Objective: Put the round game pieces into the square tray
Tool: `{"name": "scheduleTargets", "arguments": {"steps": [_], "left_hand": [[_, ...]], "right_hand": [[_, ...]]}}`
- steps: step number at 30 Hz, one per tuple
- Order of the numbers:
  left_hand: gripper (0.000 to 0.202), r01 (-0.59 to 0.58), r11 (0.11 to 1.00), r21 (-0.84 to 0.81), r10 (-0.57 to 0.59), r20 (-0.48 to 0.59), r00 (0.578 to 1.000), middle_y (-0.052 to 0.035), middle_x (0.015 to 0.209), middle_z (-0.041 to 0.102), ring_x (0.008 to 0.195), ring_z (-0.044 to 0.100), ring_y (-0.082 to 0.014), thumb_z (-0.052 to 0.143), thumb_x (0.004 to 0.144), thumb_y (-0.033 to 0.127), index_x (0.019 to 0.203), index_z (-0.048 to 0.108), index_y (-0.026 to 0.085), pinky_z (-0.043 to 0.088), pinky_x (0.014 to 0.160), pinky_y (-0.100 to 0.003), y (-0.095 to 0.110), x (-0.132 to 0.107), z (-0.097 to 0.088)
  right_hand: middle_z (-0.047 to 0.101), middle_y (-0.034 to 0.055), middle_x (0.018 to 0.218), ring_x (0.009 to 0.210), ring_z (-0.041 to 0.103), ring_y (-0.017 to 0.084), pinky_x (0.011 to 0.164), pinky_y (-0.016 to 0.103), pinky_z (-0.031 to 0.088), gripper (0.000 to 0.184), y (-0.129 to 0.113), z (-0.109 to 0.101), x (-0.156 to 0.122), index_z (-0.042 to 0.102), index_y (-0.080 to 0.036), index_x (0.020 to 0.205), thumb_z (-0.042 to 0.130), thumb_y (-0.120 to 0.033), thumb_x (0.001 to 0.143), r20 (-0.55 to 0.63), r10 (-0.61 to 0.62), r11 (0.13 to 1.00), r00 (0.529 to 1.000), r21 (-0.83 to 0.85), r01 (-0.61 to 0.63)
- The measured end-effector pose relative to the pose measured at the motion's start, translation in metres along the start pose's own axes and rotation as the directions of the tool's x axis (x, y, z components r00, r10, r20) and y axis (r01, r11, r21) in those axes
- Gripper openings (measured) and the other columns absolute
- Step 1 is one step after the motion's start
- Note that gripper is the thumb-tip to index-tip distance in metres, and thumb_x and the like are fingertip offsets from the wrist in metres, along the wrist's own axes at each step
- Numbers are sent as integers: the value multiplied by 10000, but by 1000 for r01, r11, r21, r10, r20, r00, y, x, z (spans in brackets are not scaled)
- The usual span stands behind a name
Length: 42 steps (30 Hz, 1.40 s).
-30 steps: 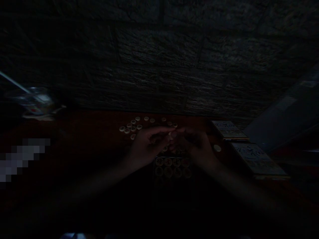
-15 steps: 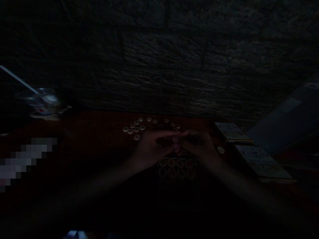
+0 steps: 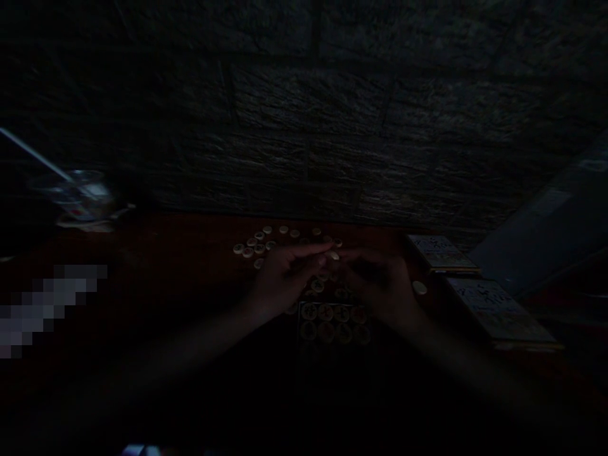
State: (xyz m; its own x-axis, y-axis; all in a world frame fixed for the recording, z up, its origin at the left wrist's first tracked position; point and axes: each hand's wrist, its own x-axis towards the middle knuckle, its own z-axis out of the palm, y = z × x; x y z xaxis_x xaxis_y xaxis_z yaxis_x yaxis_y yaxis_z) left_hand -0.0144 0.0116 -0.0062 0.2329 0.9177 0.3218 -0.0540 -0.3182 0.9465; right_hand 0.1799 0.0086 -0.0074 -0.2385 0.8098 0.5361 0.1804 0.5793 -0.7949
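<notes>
The left hand [image 3: 280, 280] pinches a round piece [image 3: 334, 256]; at its three o'clock the right hand [image 3: 380, 286] curls, grip unclear.

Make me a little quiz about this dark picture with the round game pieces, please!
1. True or false: loose round pieces lie on the table beyond the left hand.
2. What stands at the table's far left? A) a glass with a straw B) a lamp C) a teapot
3. Fill in: near the right hand, more pieces sit in a box, lined up in ____.
Key: 1 true; 2 A; 3 rows.
</notes>
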Motion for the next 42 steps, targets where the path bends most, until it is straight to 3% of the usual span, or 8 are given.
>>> {"name": "scheduleTargets", "arguments": {"steps": [5,15,21,25,28,36,39,42], "left_hand": [[367,131,951,-281,-121,55,991,-88,1280,748,1171,716,-256,780,880,350,1232,759,248,538,1084,-417,-5,2,1],[449,172,921,-351,-169,39,985,-106,1210,775,1073,755,-250,886,765,270,1194,767,212,595,974,-372,-4,3,-2],[256,222,876,-427,-231,31,972,-85,1025,812,954,774,-213,873,763,242,1002,817,171,616,929,-350,7,4,1],[235,244,886,-394,-245,48,968,-94,1023,806,956,766,-207,864,759,200,982,811,147,600,947,-355,8,5,1],[260,252,892,-375,-260,30,965,-83,1001,806,929,765,-197,874,739,195,984,800,154,603,901,-337,7,4,1],[243,186,930,-317,-199,-9,980,-57,830,784,717,715,-156,782,810,399,883,792,168,562,679,-257,7,8,-5],[208,120,975,-189,-134,-60,989,-42,790,778,719,711,-164,727,833,373,839,788,173,542,666,-257,7,6,-4],[158,37,999,3,-36,-24,999,-20,805,786,771,725,-171,692,847,307,802,787,188,541,705,-261,7,3,0]], "right_hand": [[792,6,1020,864,748,146,761,273,599,264,-2,-3,-3,782,-289,1111,747,-149,890,25,-212,947,977,-241,212],[759,22,962,820,731,159,704,282,578,245,-3,-5,-1,759,-242,1119,762,-178,882,16,-210,926,978,-317,204],[719,29,931,794,689,162,669,285,553,252,-5,-9,3,761,-250,1141,725,-207,895,72,-215,898,974,-377,226],[722,56,1096,965,691,198,800,323,564,344,-7,-10,4,747,-275,1235,711,-216,898,137,-257,865,957,-408,291],[745,58,1111,981,704,214,847,340,562,301,-10,-11,4,770,-273,1194,731,-258,896,147,-259,847,955,-441,298],[793,31,937,769,727,187,692,284,555,210,-39,-16,7,786,-219,1043,757,-235,836,138,-95,898,986,-416,145],[794,24,961,796,736,179,675,259,556,181,-56,-20,-2,781,-218,999,738,-193,825,249,10,930,969,-359,82],[790,15,1020,863,740,173,694,242,559,237,-66,-22,-21,768,-230,1001,739,-118,794,371,62,922,927,-377,89]]}}
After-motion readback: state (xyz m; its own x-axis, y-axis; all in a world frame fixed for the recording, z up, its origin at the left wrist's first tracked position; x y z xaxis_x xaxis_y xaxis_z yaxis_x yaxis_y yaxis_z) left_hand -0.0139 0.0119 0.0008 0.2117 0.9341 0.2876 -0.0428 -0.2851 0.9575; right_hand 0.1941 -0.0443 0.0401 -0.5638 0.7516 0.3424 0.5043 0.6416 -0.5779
